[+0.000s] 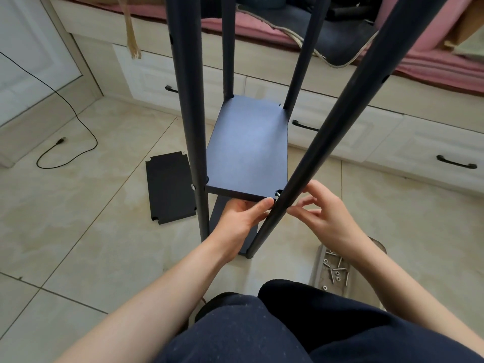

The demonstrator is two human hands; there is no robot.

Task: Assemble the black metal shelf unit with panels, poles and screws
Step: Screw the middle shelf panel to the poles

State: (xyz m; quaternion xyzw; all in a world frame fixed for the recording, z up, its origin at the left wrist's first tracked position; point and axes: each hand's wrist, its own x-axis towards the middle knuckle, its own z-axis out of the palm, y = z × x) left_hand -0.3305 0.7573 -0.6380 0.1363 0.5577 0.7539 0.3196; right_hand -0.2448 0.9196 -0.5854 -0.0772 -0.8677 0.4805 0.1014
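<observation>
A black shelf frame stands on the tiled floor, with several poles rising past the camera. A dark shelf panel (248,150) sits between the poles above a lower panel (222,213). My left hand (241,218) grips the near edge of the raised panel from below, thumb on its front. My right hand (324,210) pinches at the near right pole (327,142), right where a silver screw (278,194) shows at the panel's corner notch. Whether the fingers hold the screw I cannot tell. A spare panel (169,187) lies flat on the floor to the left.
A small tray (317,268) of several silver screws lies on the floor under my right forearm. Cream drawers with dark handles (457,162) line the back. A black cable (65,142) trails across the floor on the left. My knees in dark trousers fill the bottom.
</observation>
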